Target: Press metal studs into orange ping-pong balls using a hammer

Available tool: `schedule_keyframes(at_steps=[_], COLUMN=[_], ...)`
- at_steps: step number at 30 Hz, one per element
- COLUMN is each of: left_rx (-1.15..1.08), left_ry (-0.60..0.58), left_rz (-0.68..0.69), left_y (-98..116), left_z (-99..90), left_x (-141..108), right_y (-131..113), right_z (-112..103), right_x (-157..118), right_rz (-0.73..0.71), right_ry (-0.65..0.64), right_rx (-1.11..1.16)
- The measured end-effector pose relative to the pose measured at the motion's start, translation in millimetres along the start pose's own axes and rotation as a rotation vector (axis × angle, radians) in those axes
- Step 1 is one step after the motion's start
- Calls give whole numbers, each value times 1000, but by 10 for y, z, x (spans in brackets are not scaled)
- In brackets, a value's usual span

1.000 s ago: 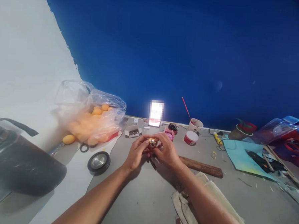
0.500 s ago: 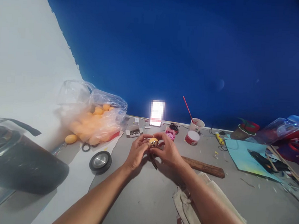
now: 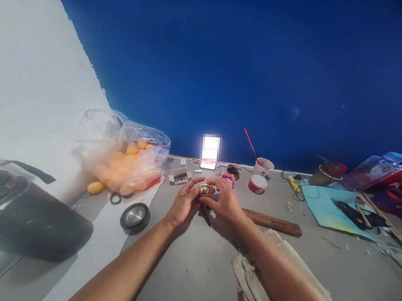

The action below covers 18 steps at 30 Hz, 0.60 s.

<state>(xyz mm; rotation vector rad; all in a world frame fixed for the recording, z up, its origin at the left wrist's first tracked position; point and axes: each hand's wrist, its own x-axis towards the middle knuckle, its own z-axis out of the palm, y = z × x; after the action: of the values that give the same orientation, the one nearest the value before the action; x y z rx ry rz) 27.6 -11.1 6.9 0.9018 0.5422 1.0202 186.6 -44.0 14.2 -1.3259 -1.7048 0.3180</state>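
1. Shiny ball [image 3: 204,190]: it is held up between the two hands, over the near-middle part of the grey table [image 3: 181,275], its metallic, mirror-like side showing.
2. The right hand [image 3: 225,201] pinches the ball's right side between thumb and fingers.
3. The left hand [image 3: 183,205] is curved about the left side, thumb close against the ball; I cannot tell whether its other fingertips press on it.
4. A dark pointed piece [image 3: 206,217] shows just below the hands; what bears it is hidden.
5. Beyond the hands, toward the left, sits an open small box [image 3: 179,178] of small shiny pieces. The bright phone [image 3: 210,151] stands upright at the far edge, before the blue wall [image 3: 191,69].
6. Far right of the hands are a red-sided tub [image 3: 257,184] and a paper cup [image 3: 263,166] with a red stick [image 3: 251,145] leaning in it.
7. A brown wooden bar [image 3: 273,222] lies right of the hands, with a pale cloth [image 3: 253,283] nearer, partly under the right forearm.
8. To the left are a clear bag [image 3: 144,136] of orange balls [image 3: 132,149] and a round black-rimmed disc [image 3: 134,216].
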Motion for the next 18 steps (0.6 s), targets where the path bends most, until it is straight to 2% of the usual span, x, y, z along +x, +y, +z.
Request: schedule_keyframes(at_steps=[2,7,9,18], left_rx=[21,195,209,173], left_ry=[5,8,2,58], left_rz=[0,109,103,69], left_y=[-10,-41,-48,-32], left_z=[-13,8,26,55], left_x=[-4,-38,-42,-65], right_y=[-7,1,16,-31], right_z=[-1,7,13,-20], right_x=[-3,-23,-29,-37], right_rz=[-60,-149,-175,-140], right_ry=[20,61,57,10], right_rx=[-13,-115,-158,-87])
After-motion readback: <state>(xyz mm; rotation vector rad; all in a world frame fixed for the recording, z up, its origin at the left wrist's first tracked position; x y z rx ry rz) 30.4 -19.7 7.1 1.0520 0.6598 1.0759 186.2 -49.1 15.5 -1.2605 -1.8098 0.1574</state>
